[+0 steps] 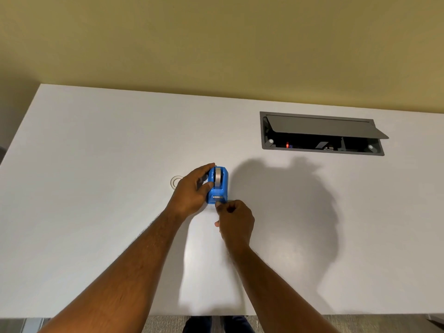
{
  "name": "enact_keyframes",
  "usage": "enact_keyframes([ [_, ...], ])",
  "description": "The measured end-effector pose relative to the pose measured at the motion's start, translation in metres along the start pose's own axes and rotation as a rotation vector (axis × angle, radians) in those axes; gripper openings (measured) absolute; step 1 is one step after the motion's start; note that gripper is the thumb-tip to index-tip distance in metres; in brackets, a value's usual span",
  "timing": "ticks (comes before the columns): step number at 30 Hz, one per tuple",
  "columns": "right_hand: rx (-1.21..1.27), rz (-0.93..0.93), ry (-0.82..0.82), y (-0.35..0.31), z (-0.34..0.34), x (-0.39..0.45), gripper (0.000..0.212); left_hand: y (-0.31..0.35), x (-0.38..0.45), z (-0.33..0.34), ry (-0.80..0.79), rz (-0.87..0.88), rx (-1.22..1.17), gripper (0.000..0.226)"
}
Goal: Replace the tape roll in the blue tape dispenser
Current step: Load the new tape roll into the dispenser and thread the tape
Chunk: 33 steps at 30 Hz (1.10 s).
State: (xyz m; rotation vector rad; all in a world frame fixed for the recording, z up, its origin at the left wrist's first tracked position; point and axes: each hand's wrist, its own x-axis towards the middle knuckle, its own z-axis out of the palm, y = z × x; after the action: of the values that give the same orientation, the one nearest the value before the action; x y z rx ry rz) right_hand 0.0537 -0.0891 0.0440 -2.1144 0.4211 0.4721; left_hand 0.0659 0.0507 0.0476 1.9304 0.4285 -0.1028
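Standing mid-table (96,164), the blue tape dispenser (217,186) is clamped at its 9 o'clock flank by the left hand (192,191). The right hand (234,218) pinches closed at its 6 o'clock cutter end, apparently on the tape end. A roll (218,177) sits seated. Judged light, rigid, slippery plastic; hold by the flanks.

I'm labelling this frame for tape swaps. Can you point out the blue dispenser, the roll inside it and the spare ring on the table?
blue dispenser (223,188): head view, right side wall.
roll (218,177): head view, its top edge.
spare ring (175,182): head view, left rim.
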Motion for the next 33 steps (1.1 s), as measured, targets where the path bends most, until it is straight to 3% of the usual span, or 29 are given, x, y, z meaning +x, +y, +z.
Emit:
enact_keyframes([
  [7, -0.117, -0.102, 0.048, 0.007, -0.007, 0.006, 0.032, -0.002, 0.002, -0.002, -0.005, 0.021, 0.048, 0.05],
  [23, -0.23, -0.169, -0.098, 0.008, -0.018, 0.011, 0.012, 0.0, 0.0, -0.002, -0.008, 0.032, 0.034, 0.05],
  [25, -0.173, -0.152, -0.139, 0.006, -0.023, 0.009, 0.004, 0.0, 0.0, -0.002, -0.008, 0.033, 0.028, 0.05],
  [30, 0.227, 0.059, -0.216, -0.004, -0.031, -0.003, 0.037, 0.0, -0.001, -0.001, -0.005, 0.028, 0.031, 0.05],
  [33, 0.344, 0.153, -0.26, -0.013, -0.032, -0.006, 0.05, -0.001, -0.001, -0.001, -0.003, 0.024, 0.042, 0.049],
])
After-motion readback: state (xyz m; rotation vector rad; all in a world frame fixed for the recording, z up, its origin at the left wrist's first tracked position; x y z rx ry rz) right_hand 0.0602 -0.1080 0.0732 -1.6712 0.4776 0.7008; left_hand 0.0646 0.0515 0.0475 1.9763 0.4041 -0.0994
